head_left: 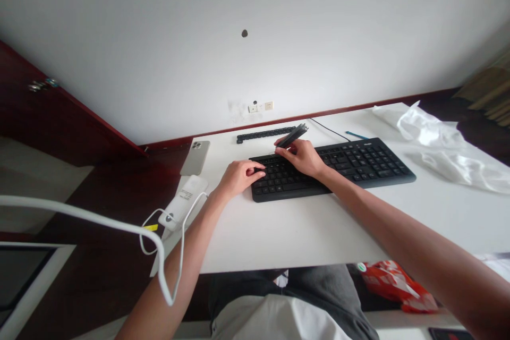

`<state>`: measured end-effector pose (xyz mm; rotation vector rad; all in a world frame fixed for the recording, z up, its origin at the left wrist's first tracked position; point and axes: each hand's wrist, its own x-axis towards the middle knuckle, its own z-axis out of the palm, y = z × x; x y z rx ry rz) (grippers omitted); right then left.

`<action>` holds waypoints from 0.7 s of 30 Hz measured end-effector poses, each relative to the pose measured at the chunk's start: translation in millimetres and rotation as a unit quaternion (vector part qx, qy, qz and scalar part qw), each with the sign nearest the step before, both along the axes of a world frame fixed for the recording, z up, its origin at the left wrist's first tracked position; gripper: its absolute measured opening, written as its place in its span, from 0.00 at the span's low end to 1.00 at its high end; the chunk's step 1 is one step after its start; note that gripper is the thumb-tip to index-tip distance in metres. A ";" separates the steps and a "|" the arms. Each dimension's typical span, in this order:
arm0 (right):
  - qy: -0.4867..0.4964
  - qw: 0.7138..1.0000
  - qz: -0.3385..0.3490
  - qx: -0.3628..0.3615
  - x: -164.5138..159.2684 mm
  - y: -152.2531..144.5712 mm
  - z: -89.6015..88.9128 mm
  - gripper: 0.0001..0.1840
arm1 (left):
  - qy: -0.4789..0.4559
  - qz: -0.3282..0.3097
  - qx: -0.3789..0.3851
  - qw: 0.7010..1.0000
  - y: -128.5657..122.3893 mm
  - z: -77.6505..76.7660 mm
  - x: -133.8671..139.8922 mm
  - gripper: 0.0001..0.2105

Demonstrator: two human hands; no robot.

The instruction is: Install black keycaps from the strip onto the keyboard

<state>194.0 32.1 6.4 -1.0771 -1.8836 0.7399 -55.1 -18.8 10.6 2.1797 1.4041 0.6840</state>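
A black keyboard [332, 167] lies on the white table, set slightly aslant. My left hand [240, 176] is at its left end, with the fingers bent over the edge and the fingertips on the leftmost keys. Above the keyboard's upper left part, my right hand [300, 156] is closed around a dark grey stick-shaped tool [294, 135]. The tool tilts up to the right and its upper end looks metallic; its lower end is hidden by my fingers. Just behind the keyboard lies a row of small black pieces that look like keycaps [266, 135].
A phone [195, 158] and a white power bank [185, 199] with a white cable [159, 260] are at the table's left edge. To the right lies crumpled white plastic wrapping [434, 133]. Behind the keyboard, a thin blue stick [356, 135] rests near its cord. A wall borders the far side.
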 end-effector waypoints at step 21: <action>-0.019 0.999 0.007 -0.026 0.6 -0.6 -0.7 0.18 | -0.070 0.175 0.010 0.982 15.8 -18.0 -16.1 0.15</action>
